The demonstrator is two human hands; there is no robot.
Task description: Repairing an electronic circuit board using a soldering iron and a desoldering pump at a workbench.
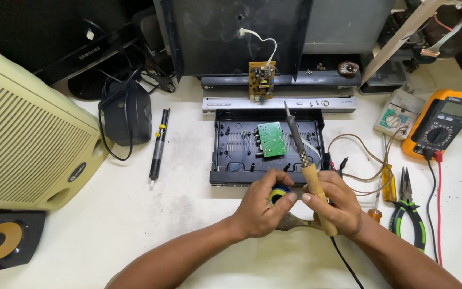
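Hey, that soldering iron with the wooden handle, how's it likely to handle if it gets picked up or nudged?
The soldering iron is probably stiff: a straight metal shaft on a wooden handle, gripped in the right hand. Its rounded handle could well roll if laid on the table. The black cord trailing from its end looks floppy and may tug or snag.

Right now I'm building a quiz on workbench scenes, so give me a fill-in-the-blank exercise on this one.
1. The right hand holds a soldering iron by its ____ handle.
2. The left hand grips a small ____ spool.
3. The green circuit board lies inside the open ____ chassis.

Missing words: wooden; blue; black
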